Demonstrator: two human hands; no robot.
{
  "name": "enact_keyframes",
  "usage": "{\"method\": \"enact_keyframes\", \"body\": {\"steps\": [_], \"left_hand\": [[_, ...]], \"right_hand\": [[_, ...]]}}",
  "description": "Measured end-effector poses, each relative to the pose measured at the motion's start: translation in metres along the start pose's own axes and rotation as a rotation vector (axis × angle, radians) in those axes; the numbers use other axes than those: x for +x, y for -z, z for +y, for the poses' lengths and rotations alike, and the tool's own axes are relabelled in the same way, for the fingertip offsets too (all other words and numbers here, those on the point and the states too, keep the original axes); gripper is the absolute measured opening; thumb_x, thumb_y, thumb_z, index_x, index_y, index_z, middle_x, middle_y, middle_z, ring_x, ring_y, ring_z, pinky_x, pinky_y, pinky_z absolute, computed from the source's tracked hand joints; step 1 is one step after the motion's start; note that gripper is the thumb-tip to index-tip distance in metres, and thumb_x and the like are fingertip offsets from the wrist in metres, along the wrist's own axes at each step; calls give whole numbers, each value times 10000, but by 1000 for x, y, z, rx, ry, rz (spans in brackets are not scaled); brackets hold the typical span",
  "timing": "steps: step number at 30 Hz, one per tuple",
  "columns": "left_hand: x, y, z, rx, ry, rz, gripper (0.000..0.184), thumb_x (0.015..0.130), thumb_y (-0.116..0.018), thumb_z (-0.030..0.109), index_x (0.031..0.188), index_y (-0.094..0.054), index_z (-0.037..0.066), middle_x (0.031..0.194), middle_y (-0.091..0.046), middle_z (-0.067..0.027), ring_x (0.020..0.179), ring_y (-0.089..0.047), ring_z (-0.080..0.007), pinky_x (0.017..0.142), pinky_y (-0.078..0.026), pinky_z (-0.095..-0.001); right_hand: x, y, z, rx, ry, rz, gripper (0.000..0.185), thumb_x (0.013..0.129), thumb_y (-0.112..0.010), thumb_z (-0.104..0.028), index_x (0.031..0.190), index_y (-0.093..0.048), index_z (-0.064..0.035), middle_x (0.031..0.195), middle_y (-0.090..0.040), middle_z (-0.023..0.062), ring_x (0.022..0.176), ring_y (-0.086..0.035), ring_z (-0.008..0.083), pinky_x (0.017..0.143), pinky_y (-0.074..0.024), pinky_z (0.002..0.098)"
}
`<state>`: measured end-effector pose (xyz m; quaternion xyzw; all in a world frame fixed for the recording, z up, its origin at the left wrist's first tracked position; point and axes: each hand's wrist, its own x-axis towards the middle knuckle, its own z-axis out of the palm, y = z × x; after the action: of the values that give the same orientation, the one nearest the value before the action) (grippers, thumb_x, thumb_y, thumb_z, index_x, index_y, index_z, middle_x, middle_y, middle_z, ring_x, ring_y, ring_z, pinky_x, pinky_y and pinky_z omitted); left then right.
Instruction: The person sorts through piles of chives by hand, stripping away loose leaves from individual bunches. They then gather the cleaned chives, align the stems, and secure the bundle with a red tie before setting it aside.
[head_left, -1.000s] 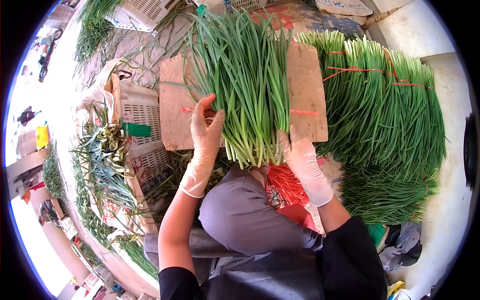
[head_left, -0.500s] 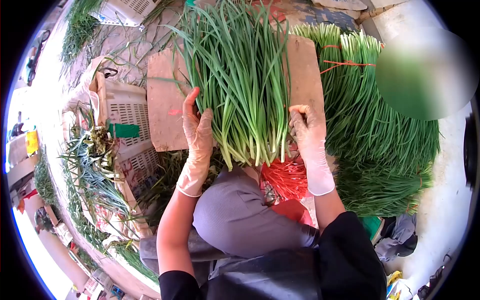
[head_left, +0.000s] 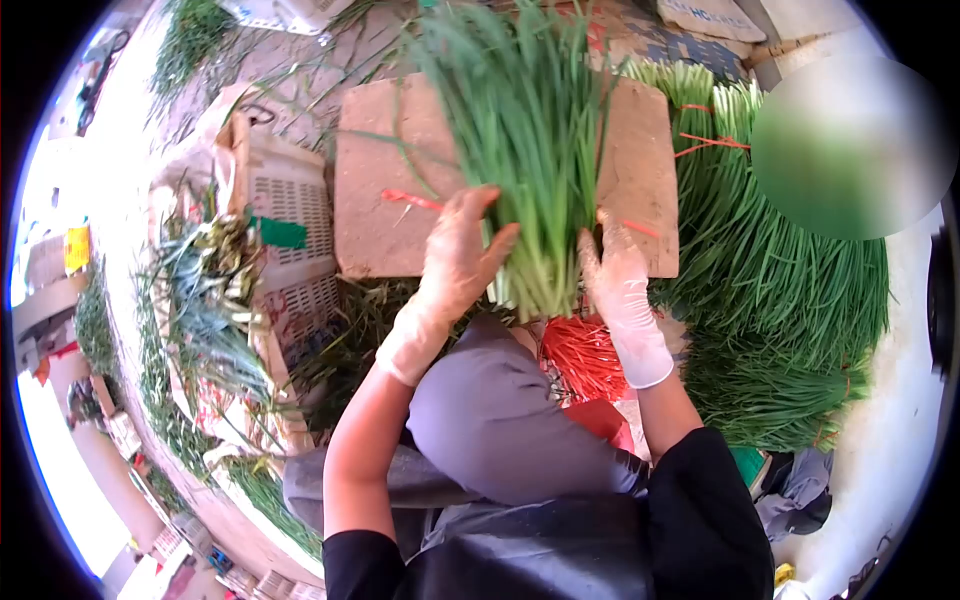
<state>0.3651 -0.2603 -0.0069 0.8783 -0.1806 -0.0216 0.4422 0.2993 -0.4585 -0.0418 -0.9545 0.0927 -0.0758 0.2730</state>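
Resting a loose bunch of greens [head_left: 530, 160] on the middle of a flat board [head_left: 370, 160], with pale stalk ends reaching past the near edge and blurred leaf tips past the far one. Likely light, limp toward the tips, firmer at the stalks, perhaps slippery if damp, and easily creased; probably best held low around the stalks, with gentle pressure from both sides. Cupping the left side with the gloved left hand [head_left: 470, 245], thumb and fingers spread; flanking the right side with the gloved right hand [head_left: 615, 265], also spread, with nothing clearly pinched in either. On the board, left of the bunch, showing one red strip [head_left: 408, 198]; to the right, another; whether joined underneath, impossible to tell. Nearer, below the board, showing a red heap of strips [head_left: 583, 355]. Farther right, showing tied bundles [head_left: 730, 230]; farther left, a white crate [head_left: 285, 205].
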Motion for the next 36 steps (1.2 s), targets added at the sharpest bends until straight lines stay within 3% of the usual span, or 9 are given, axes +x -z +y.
{"method": "enact_keyframes", "body": {"steps": [2, 5, 9, 11, 15, 18, 23, 30, 36], "left_hand": [[4, 11, 3, 10, -23, -58, 387, 811, -647, 155, 1154, -515, 34, 1001, -573, -155, 877, -564, -256, 781, -456, -340], [-17, 51, 5, -135, 152, -95, 359, 824, -631, 164, 1140, -535, 22, 889, -583, -147, 837, -581, -210, 737, -467, -328], [-100, 141, 37, -162, 356, -33, 337, 849, -605, 184, 1124, -539, 1, 927, -605, -121, 843, -573, -164, 758, -460, -308], [-164, 164, 45, -314, 515, 247, 309, 865, -589, 203, 1108, -562, 15, 947, -620, -83, 821, -582, -155, 754, -458, -291], [-282, 187, 47, -757, 808, 743, 264, 862, -582, 189, 1081, -587, 43, 919, -629, -78, 784, -603, -148, 720, -456, -249], [-344, 169, 23, -880, 815, 905, 209, 862, -580, 162, 1040, -595, 53, 878, -641, -70, 751, -615, -143, 680, -473, -244], [-386, 166, 15, -1063, 836, 965, 153, 868, -573, 139, 998, -598, 61, 841, -647, -53, 704, -619, -132, 639, -479, -235], [-386, 178, -12, -1123, 768, 1034, 207, 897, -557, 205, 1024, -622, 54, 875, -657, -46, 737, -623, -123, 655, -476, -233], [-382, 152, -42, -1386, 769, 1087, 248, 866, -621, 235, 1000, -615, 26, 847, -657, -35, 710, -612, -118, 642, -469, -241]], "right_hand": [[10, 15, -13, -216, -150, -211, 447, 901, -463, -351, 1170, -495, 5, 997, -603, 244, 933, -587, 376, 816, -465, 434], [15, 35, -25, -415, -65, -173, 506, 890, -455, -409, 1258, -440, -61, 973, -595, 255, 868, -591, 377, 767, -461, 465], [23, 51, -92, 139, 190, 12, 387, 876, -558, -262, 1199, -514, -53, 1063, -587, 170, 925, -592, 307, 788, -476, 413], [3, 55, -173, 377, 468, 28, 288, 879, -558, -246, 1091, -591, -53, 1004, -618, 138, 878, -609, 273, 789, -480, 388], [-71, 15, -306, 488, 760, -425, 256, 855, -547, -317, 946, -648, -100, 857, -657, 117, 781, -631, 333, 695, -493, 407], [-100, -51, -382, -142, 666, -735, 443, 833, -535, -483, 910, -654, -63, 838, -661, 167, 820, -641, 324, 730, -495, 406], [-108, -174, -394, -94, 446, -665, 460, 825, -543, -475, 969, -636, -48, 925, -647, 194, 900, -622, 332, 762, -483, 399], [-194, -102, -347, 269, 707, -491, 257, 886, -498, -321, 859, -640, -109, 731, -628, 181, 715, -614, 372, 629, -478, 466], [-245, -83, -322, 193, 768, -653, 226, 875, -528, -309, 918, -562, -90, 682, -611, 163, 686, -609, 364, 579, -476, 446]]}}
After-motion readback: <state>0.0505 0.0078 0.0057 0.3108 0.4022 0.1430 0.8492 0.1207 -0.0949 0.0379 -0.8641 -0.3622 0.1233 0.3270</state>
